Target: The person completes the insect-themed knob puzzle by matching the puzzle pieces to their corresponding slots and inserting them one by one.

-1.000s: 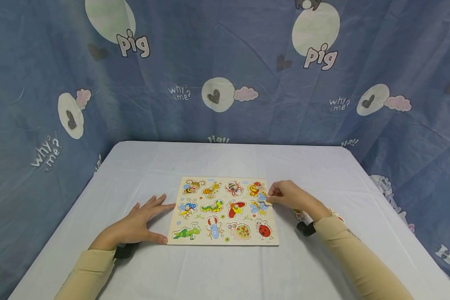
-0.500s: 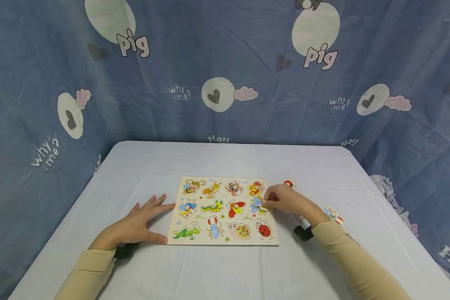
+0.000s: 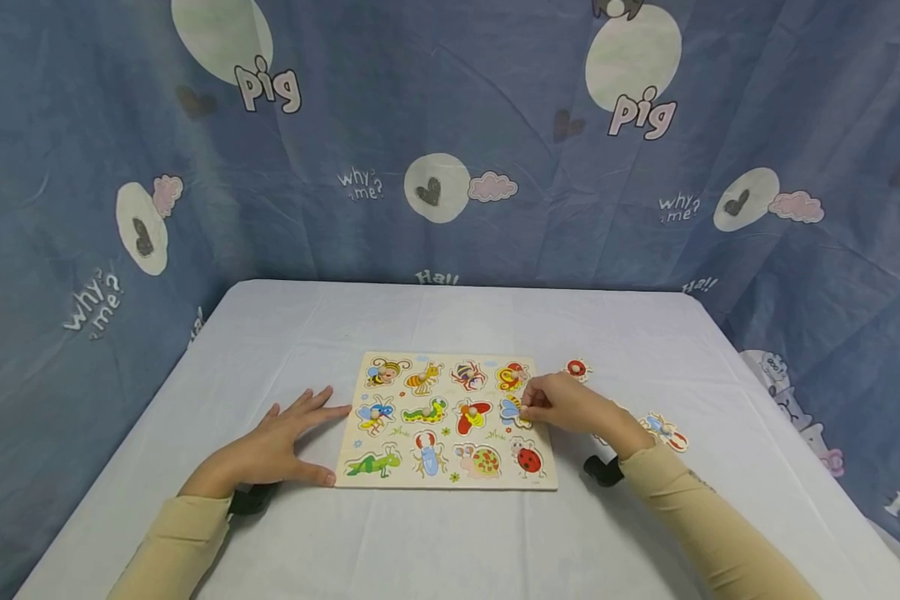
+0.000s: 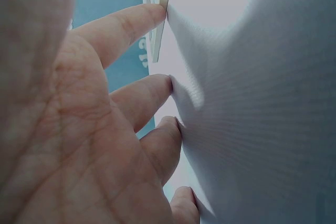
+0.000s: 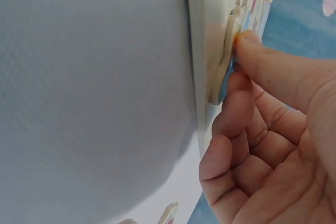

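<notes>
A wooden insect puzzle board (image 3: 450, 481) lies on the white table. My left hand (image 3: 273, 450) is spread flat at its left side, with thumb and index fingertip at the board's edge; the left wrist view shows a fingertip (image 4: 156, 13) against that edge. Over the board's right column, middle row, my right hand (image 3: 570, 404) pinches a blue-and-yellow winged insect puzzle piece (image 3: 513, 411) between thumb and index finger. In the right wrist view this piece (image 5: 221, 80) sits close over the board, slightly tilted. Pieces with round knobs fill several other places, such as the caterpillar (image 3: 425, 412).
Loose pieces lie right of the board: a red one (image 3: 577, 368) behind my right hand and a beetle piece (image 3: 667, 432) beyond the wrist. Another is mostly hidden under that wrist. A blue printed cloth (image 3: 450, 242) hangs behind the table.
My right hand has moved a little left with the winged insect piece, which now covers its matching picture. The loose pieces on the right show more. My left hand stays in place.
</notes>
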{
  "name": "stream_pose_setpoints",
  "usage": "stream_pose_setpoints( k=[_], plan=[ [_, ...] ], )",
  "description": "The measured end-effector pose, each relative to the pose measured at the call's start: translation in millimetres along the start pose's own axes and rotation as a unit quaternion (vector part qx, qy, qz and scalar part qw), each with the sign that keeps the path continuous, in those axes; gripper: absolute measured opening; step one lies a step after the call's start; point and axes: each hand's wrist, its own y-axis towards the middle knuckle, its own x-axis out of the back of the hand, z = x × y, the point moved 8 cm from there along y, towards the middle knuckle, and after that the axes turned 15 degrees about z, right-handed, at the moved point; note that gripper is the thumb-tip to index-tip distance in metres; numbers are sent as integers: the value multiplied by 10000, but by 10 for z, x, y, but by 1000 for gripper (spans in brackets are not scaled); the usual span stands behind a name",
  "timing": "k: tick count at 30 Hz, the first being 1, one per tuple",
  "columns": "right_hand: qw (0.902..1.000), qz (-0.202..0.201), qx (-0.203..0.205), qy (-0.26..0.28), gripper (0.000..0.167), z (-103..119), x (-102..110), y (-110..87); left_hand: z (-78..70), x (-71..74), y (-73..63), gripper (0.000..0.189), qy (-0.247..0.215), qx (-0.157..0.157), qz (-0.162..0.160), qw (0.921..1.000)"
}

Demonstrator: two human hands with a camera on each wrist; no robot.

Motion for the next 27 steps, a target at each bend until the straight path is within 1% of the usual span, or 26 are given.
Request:
stream_pose_setpoints(
  k=[6,14,22,27],
  plan=[
    [9995,3,205,-257,8,63,19,7,7,4,5,104,-2,-18,-3,10000],
    [9981,88,248,-562,9,88,10,20,7,2,4,104,-35,-39,11,10000],
    [9981,132,254,-550,8,88,25,10,2,-1,-4,103,-67,-54,12,10000],
    [9980,254,255,-528,7,84,3,29,-2,4,-5,104,-45,-50,3,10000]
  ],
)
